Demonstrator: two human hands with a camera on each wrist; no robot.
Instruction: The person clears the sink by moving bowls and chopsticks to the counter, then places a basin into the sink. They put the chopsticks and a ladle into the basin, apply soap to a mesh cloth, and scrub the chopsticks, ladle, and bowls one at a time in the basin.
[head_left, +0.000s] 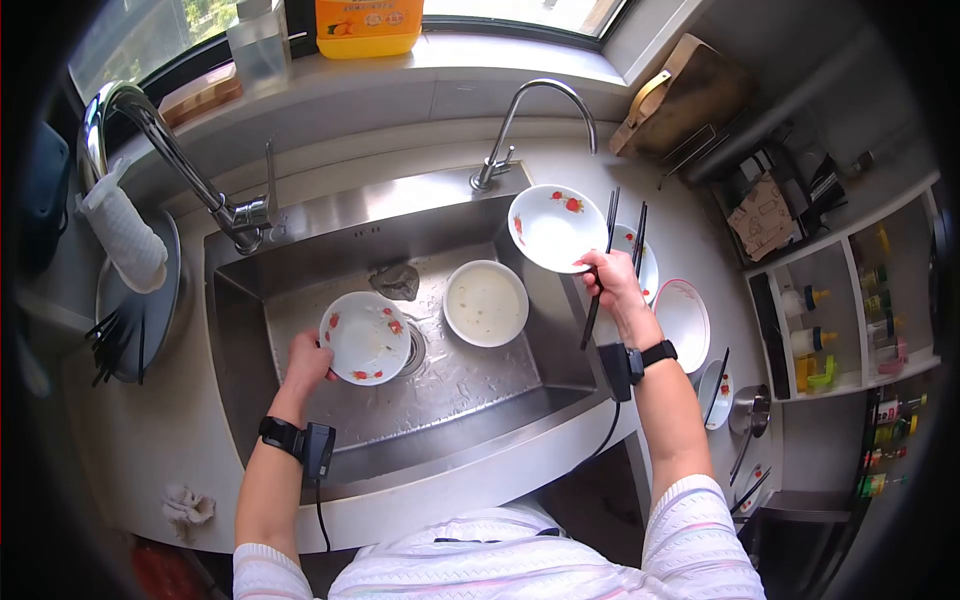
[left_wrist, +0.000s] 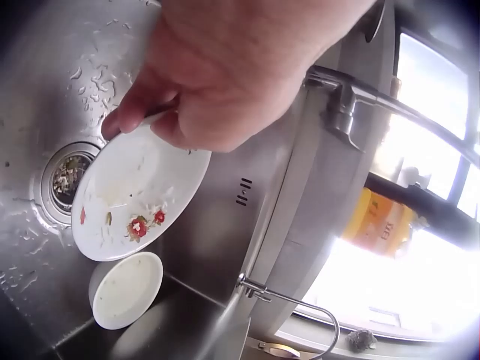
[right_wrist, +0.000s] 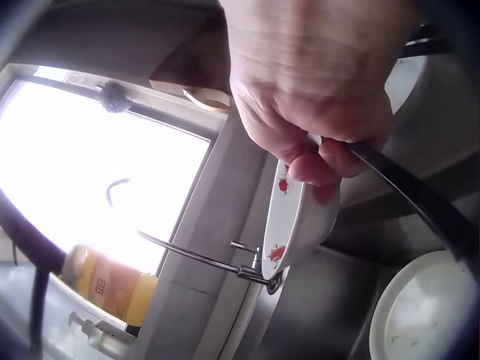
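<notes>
In the head view, my left hand [head_left: 306, 360] pinches the rim of a white flowered dish [head_left: 362, 337] over the sink drain [head_left: 416, 352]. Small food scraps lie inside that dish in the left wrist view. My right hand [head_left: 617, 287] grips the rim of a second flowered bowl [head_left: 553, 232], tilted over the sink's right edge. Dark chopsticks [head_left: 588, 328] run through the same hand. Between the two hands, a white bowl [head_left: 486, 304] of cloudy liquid with floating bits stands in the sink [head_left: 470, 400].
A grey rag [head_left: 396, 282] lies at the sink's back. More bowls [head_left: 683, 325] line the right counter. A large faucet [head_left: 160, 130] arches at left, a thin tap [head_left: 550, 88] behind. Black utensils [head_left: 122, 340] rest on a left plate. A yellow jug [head_left: 368, 25] stands on the sill.
</notes>
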